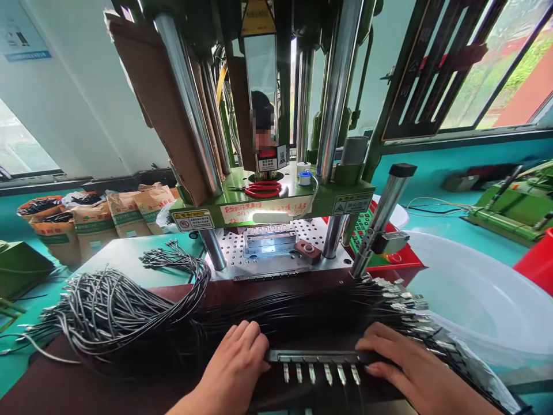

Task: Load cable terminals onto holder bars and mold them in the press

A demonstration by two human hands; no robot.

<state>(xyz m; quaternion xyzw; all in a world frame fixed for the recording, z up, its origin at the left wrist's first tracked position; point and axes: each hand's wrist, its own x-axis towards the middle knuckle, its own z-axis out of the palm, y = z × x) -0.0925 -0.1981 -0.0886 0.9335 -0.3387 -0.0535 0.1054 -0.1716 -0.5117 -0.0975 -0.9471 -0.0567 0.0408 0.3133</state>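
I have both bare hands low in front of me, one at each end of a dark metal bar (319,356) just above the brown table (108,392). My left hand (235,369) is closed on the bar's left end, fingers curled over and thumb against it. My right hand (401,363) holds the other end in a narrow pinch between thumb and fingers. Along the near edge of the bar I count six shiny connectors (299,373) in a row, pointing toward me; thin leads show below the two at the right.

Just behind the bar I see black cables (294,308) lying across the table, their metal ends (410,311) fanned out beside and past my right hand. To the left sits a big looped bundle (112,311) of grey-looking cables.

Beyond them stands the green press (319,202), with red-handled pliers (263,188) and a blue-and-white spool (305,178) on its ledge. Under that ledge a lit mould (270,239) rests on the perforated plate (233,242), a brown block (307,251) just beside its right end. A second strip (272,275) lies along the plate's front edge. Off to the right I have the white tub (466,288); far left, paper sacks (93,225) by the wall
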